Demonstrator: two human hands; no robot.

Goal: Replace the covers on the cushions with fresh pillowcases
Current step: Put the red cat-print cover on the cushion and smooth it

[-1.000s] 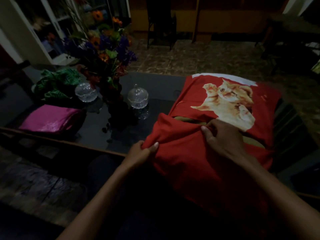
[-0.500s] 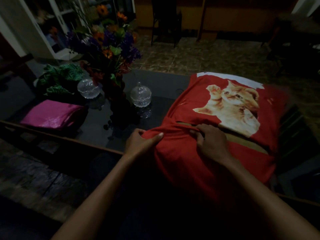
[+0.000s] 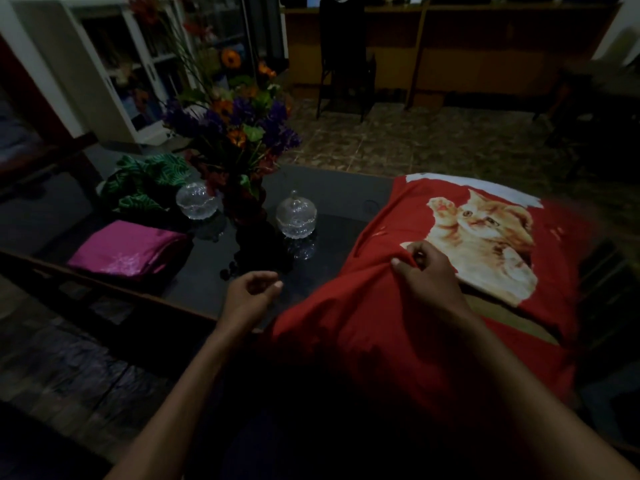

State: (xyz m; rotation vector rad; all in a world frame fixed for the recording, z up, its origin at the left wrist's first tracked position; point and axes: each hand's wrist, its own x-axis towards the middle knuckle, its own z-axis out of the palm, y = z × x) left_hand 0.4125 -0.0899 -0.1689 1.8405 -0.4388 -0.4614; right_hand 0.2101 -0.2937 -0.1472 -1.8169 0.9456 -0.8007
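A red pillowcase [image 3: 388,306] with an orange kitten print covers a cushion lying on the right side of the dark glass table [image 3: 332,195]. A strip of the tan cushion [image 3: 512,313] shows at the cover's opening. My right hand [image 3: 426,275] pinches a fold of the red fabric just left of the kitten. My left hand [image 3: 249,292] hovers over the table's front edge with loosely curled fingers, holding nothing, a little left of the cover. A folded magenta cover [image 3: 128,249] lies at the table's left, with a green leaf-print cloth [image 3: 145,185] behind it.
A dark vase of orange and purple flowers [image 3: 242,140] stands mid-table between two lidded glass bowls [image 3: 197,200] [image 3: 296,214]. Beyond the table are a tiled floor, a dark chair [image 3: 343,60] and a white shelf unit [image 3: 114,71].
My left hand let go of the red cover's edge and drew back to the left. My right hand shifted up along the fabric and now pinches a fold near the kitten.
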